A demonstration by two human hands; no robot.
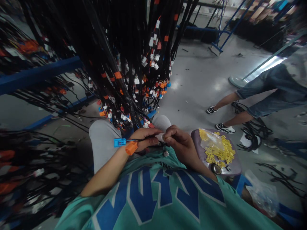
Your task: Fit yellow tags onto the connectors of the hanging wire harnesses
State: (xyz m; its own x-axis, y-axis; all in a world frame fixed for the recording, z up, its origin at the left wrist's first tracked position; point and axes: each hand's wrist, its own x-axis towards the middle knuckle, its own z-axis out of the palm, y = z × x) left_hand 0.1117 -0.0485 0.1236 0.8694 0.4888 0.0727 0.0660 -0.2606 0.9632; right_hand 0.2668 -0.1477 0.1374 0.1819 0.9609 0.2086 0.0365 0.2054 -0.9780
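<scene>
In the head view my left hand point(146, 138) is closed around a white wire connector point(160, 137) in front of my lap. My right hand point(179, 140) pinches at the connector's right end; its fingertips cover whatever small part may be between them. A blue connector point(119, 142) and an orange connector point(131, 148) on black wires lie over my left wrist. Just beyond my hands hangs a thick bundle of black wire harnesses point(129, 80), with many white, orange and blue connectors at its lower ends.
To my right a purple stool point(198, 150) bears a heap of small yellow plastic parts point(219, 151), a clear bag and a tape roll point(216, 169). A person in denim shorts point(271, 83) stands beyond it. A blue frame point(40, 75) with more harnesses is at left.
</scene>
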